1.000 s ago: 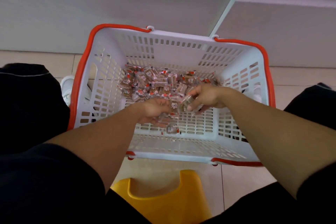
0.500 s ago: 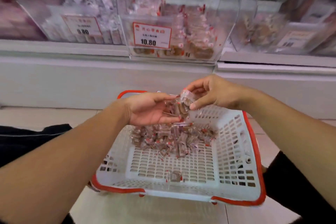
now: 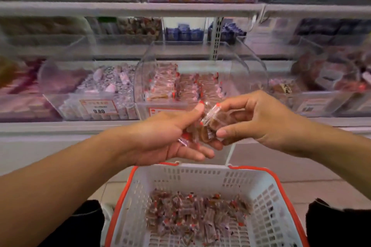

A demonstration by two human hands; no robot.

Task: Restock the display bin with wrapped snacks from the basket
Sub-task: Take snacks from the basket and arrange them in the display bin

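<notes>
My left hand (image 3: 166,138) lies palm up above the basket and cradles several clear-wrapped brown snacks (image 3: 197,132), its thumb over them. My right hand (image 3: 253,120) pinches one wrapped snack (image 3: 212,117) between thumb and fingers right beside the left palm. Both hands hover just in front of the clear display bin (image 3: 200,78), which holds rows of the same red-edged snacks. Below them, the white basket with an orange rim (image 3: 118,204) holds a pile of loose wrapped snacks (image 3: 196,214).
Neighbouring clear bins (image 3: 88,86) with price tags stand left and right on the same white shelf (image 3: 60,126). A higher shelf (image 3: 180,8) carries more bins. My dark-clothed knees (image 3: 337,224) flank the basket on the tiled floor.
Both hands rose out of the basket with snacks and moved up towards the display bin. The view tilted up from the basket to the shelves.
</notes>
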